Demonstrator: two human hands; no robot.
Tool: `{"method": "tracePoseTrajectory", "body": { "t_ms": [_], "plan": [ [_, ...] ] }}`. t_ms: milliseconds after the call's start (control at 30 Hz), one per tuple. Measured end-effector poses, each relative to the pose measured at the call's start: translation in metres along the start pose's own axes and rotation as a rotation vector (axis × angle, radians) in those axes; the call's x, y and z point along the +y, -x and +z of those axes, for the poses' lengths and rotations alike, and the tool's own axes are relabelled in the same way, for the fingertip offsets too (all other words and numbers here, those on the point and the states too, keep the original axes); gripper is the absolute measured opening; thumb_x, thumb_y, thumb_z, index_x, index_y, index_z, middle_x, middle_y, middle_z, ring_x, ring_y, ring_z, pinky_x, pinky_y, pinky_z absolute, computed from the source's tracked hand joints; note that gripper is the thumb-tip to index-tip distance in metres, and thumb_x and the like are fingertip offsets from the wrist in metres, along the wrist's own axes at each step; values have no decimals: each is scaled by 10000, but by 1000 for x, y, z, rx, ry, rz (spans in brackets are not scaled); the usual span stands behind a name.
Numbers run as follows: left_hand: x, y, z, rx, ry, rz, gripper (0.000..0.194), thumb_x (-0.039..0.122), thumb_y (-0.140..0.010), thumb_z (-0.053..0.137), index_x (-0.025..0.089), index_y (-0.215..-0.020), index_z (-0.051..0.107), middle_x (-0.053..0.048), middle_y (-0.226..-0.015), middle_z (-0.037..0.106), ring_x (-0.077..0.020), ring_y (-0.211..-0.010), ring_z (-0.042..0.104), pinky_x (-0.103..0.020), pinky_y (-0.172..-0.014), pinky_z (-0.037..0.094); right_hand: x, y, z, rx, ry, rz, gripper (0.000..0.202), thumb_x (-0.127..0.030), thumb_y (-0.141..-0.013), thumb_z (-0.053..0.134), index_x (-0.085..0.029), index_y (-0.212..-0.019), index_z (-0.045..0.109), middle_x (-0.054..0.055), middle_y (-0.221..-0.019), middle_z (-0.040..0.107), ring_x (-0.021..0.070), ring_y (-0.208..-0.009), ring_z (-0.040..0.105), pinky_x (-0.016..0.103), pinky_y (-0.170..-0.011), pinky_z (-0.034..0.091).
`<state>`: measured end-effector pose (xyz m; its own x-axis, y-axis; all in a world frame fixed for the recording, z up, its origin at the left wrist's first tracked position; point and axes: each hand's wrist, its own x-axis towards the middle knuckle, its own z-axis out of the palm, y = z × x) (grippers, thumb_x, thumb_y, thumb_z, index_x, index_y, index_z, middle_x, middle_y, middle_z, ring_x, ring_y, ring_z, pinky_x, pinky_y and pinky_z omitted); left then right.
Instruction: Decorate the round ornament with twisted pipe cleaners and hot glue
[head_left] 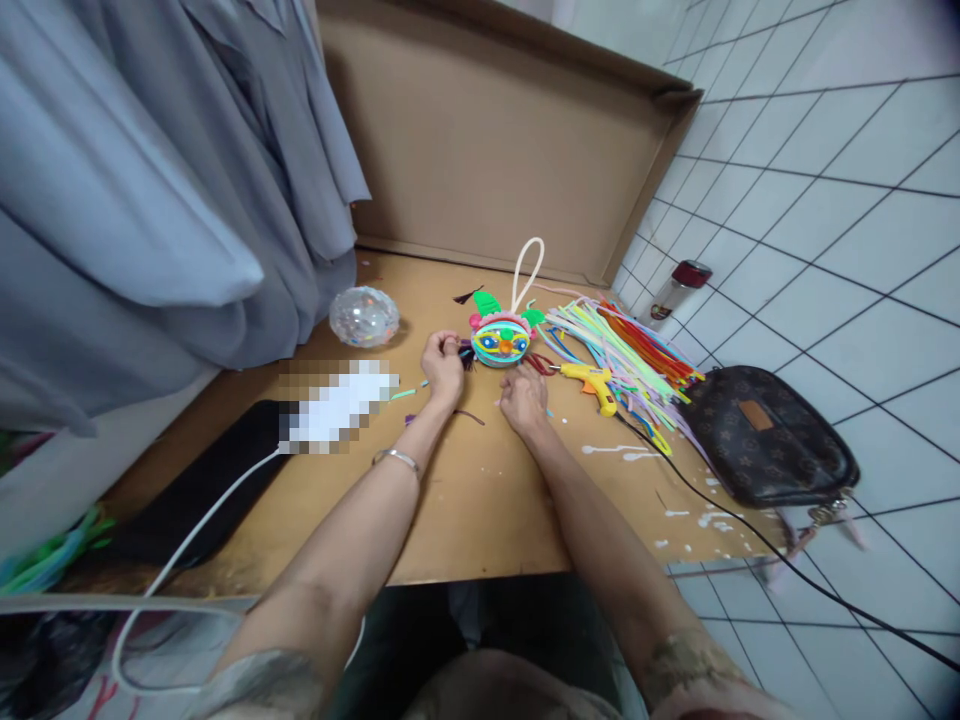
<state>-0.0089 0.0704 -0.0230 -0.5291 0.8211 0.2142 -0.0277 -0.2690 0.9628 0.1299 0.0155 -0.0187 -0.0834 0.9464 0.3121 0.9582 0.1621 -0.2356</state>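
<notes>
A colourful lion-head ornament (pixel 504 342) stands on the table, with green leaf-shaped ears, big eyes and a white loop (pixel 528 270) rising from its top. At its left side my left hand (pixel 444 368) pinches a dark tassel (pixel 466 353). My right hand (pixel 523 398) rests curled on the table just in front of the ornament; anything inside its fingers is hidden. Dark red strands (pixel 543 364) lie just beyond that hand. A yellow hot glue gun (pixel 592 382) lies to its right, nozzle toward the ornament.
A clear plastic ball (pixel 364 317) sits at the left. Many coloured pipe cleaners (pixel 622 345) lie right of the ornament, near a brown patterned bag (pixel 769 435) and a red-capped bottle (pixel 679 290). A black cord (pixel 697 488) trails right. A cardboard panel (pixel 495 130) stands behind.
</notes>
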Motion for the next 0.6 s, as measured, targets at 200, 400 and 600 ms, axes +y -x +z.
{"method": "tracePoseTrajectory", "body": {
  "t_ms": [200,400,600],
  "plan": [
    [-4,1,1,-45,13,-13,109,153,-846,512,204,-791,591,1,-771,645,-151,-742,612,-261,-780,482,-4,4,-3,5,41,-51,225,-114,-835,645,-187,-1031,729,138,-1119,720,302,-1103,604,417,-941,441],
    [-10,-3,-2,-30,11,3,107,156,-839,528,226,-797,597,-3,-775,648,-144,-705,593,-251,-741,482,-10,8,-12,-77,110,-77,265,-123,-878,617,-146,-1122,718,178,-1172,697,310,-1124,580,424,-975,427],
    [-6,-1,0,-41,15,-26,115,154,-830,511,217,-777,591,12,-715,619,-138,-651,568,-248,-698,464,-14,12,-15,-13,128,-144,298,-90,-908,509,-141,-1110,721,184,-1168,688,316,-1099,558,430,-951,419]
  ]
}}
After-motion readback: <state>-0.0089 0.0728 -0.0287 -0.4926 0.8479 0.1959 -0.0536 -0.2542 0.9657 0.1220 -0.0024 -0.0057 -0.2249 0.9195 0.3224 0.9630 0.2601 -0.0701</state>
